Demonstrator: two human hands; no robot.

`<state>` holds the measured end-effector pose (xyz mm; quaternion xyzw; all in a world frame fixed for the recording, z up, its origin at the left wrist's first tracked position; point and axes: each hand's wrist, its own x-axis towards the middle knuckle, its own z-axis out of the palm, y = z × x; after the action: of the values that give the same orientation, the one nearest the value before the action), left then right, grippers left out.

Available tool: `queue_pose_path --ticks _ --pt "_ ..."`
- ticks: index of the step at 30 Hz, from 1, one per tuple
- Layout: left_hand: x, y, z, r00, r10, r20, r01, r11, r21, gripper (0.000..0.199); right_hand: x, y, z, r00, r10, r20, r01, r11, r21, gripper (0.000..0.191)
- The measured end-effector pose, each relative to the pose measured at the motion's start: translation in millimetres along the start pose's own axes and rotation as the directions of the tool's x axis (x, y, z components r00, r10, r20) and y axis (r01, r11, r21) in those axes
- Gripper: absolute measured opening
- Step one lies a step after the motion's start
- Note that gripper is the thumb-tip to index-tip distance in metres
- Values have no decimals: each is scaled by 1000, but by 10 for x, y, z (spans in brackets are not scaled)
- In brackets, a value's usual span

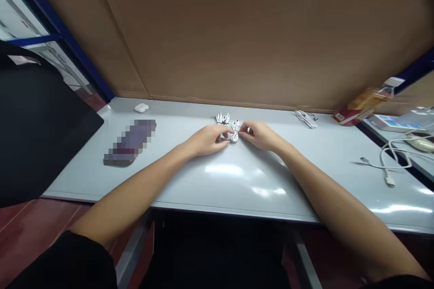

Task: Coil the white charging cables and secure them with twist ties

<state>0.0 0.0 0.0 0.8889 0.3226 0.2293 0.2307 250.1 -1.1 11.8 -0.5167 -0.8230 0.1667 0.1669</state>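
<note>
One white cable bundle (234, 134) is pinched by left hand (210, 140) and right hand (257, 134); bottle label (361, 104) unreadable.

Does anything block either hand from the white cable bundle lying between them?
Nothing visible: the left hand and right hand are right at the white cable bundle, one on each side. The other tied bundles lie just beyond the left hand, not in between.

The cable bundle (234, 137) at centre looks smooth plastic; the table (190, 183) is glossy, the upper panel (237, 31) matt.
</note>
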Motion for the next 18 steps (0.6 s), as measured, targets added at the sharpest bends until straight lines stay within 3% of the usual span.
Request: queue_pose_path --ticks 3,7,11,13,15,18 --pt "4 -1 11 996 80 -34 -81 996 -31 47 -82 -47 -64 999 -38 35 34 995 92 18" --pt "2 28 -38 978 200 -64 -201 980 -12 34 -146 -135 -149 998 -61 25 54 974 222 24" --pt "19 101 -50 974 191 -120 -201 976 -78 28 -172 -205 -226 999 -41 32 28 940 341 31" --pt "33 144 -28 979 115 -171 -147 970 -192 32 -182 -243 -238 999 -23 35 7 918 396 33" --pt "47 185 0 979 -36 -202 -45 922 -385 37 -193 -294 -221 999 -30 16 21 905 425 32" --pt "62 229 29 940 -302 -160 125 739 -662 49 -215 -392 -148 991 -109 -77 130 918 376 23"
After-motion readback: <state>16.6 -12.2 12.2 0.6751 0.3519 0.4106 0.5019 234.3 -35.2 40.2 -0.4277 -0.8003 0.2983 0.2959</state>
